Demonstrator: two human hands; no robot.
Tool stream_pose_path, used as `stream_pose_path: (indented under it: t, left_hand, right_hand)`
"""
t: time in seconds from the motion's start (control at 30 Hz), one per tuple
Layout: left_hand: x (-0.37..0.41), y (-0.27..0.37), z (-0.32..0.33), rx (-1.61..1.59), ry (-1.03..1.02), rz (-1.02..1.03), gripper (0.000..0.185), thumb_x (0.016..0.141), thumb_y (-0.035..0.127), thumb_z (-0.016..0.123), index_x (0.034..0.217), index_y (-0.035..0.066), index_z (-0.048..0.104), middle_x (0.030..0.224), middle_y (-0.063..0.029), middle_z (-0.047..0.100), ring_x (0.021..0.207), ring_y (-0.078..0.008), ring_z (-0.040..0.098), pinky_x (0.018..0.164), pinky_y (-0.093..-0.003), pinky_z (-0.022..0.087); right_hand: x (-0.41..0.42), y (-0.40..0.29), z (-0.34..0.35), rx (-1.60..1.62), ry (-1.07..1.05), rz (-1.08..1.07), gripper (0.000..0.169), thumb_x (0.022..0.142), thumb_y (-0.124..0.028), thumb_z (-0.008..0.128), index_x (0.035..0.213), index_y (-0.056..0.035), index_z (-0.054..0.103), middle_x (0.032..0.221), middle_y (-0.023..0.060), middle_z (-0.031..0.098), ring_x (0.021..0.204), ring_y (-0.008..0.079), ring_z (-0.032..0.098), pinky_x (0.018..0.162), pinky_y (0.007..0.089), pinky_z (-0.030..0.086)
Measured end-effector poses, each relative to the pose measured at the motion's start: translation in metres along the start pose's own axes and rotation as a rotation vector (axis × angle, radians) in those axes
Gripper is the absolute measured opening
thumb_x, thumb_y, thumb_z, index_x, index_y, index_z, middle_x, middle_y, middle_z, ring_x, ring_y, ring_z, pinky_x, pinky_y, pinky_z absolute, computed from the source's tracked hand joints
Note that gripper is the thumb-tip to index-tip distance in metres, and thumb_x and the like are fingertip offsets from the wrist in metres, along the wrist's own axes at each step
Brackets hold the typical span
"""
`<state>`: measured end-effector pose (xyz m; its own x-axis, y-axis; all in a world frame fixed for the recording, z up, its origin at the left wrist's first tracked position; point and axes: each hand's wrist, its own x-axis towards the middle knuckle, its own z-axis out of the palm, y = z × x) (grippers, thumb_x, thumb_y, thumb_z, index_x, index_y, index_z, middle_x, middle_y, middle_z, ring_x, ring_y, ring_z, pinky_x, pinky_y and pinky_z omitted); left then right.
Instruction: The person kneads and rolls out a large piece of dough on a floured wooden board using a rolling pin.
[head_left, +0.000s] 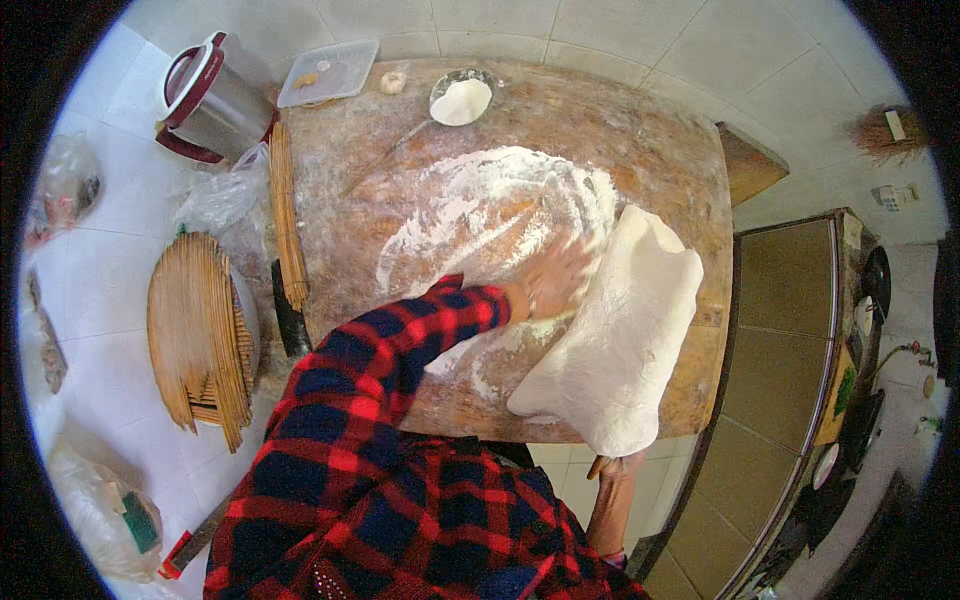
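My left hand (559, 277), blurred by motion, is over the floured middle of the wooden board, fingers reaching towards the dough; nothing shows in it. A large, thick sheet of pale dough (622, 337) lies along the right side of the board, its near end reaching the front edge. My right hand (621, 466) is at that near end, mostly below and behind the dough, with the end of a brown wooden stick (596, 468) beside it; its grip is hidden. White flour (480, 202) is spread in streaks left of the dough.
At the board's back stand a ladle of flour (461, 103) and a plastic tray (330, 71). A bundle of thin sticks (287, 217) and a dark blade (291, 315) lie along the left edge. Farther left are a steel pot (217, 97) and a slatted round lid (195, 337).
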<state>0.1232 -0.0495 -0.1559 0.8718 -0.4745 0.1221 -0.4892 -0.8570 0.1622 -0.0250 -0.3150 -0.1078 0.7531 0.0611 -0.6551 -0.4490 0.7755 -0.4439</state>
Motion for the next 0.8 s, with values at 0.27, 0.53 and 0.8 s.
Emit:
stream_pose_path:
  t: [0.27, 0.53, 0.8]
  left_hand:
    - [-0.141, -0.021, -0.014, -0.226, -0.011, -0.329, 0.038, 0.077, 0.038, 0.064, 0.103, 0.01, 0.068, 0.149, -0.0152, 0.023, 0.139, -0.0382, 0.009, 0.111, -0.0563, 0.006]
    - [-0.207, -0.041, -0.049, -0.393, 0.247, -0.675, 0.057, 0.09, 0.036, 0.053, 0.136, 0.005, 0.037, 0.141, -0.0125, 0.036, 0.126, -0.0296, 0.04, 0.103, -0.0391, 0.038]
    - [-0.205, -0.075, -0.098, -2.433, 0.52, -0.845, 0.071, 0.09, 0.064, 0.033, 0.129, 0.007, 0.046, 0.114, -0.0069, 0.06, 0.101, -0.0207, 0.059, 0.086, -0.0332, 0.048]
  right_hand:
    - [0.011, 0.034, 0.058, -0.334, -0.119, 0.174, 0.049, 0.093, -0.039, 0.045, 0.125, -0.0017, 0.045, 0.107, 0.0155, 0.061, 0.074, 0.0265, 0.065, 0.045, 0.0329, 0.054]
    - [0.016, 0.115, 0.137, -0.569, -0.344, 0.42, 0.042, 0.092, -0.034, 0.051, 0.123, -0.005, 0.047, 0.092, 0.009, 0.063, 0.062, 0.0154, 0.059, 0.038, 0.0254, 0.041]
    - [0.017, 0.198, 0.174, -0.784, -0.554, 0.376, 0.02, 0.084, -0.009, 0.055, 0.103, -0.0008, 0.054, 0.068, 0.0056, 0.058, 0.045, 0.0113, 0.05, 0.038, 0.0263, 0.037]
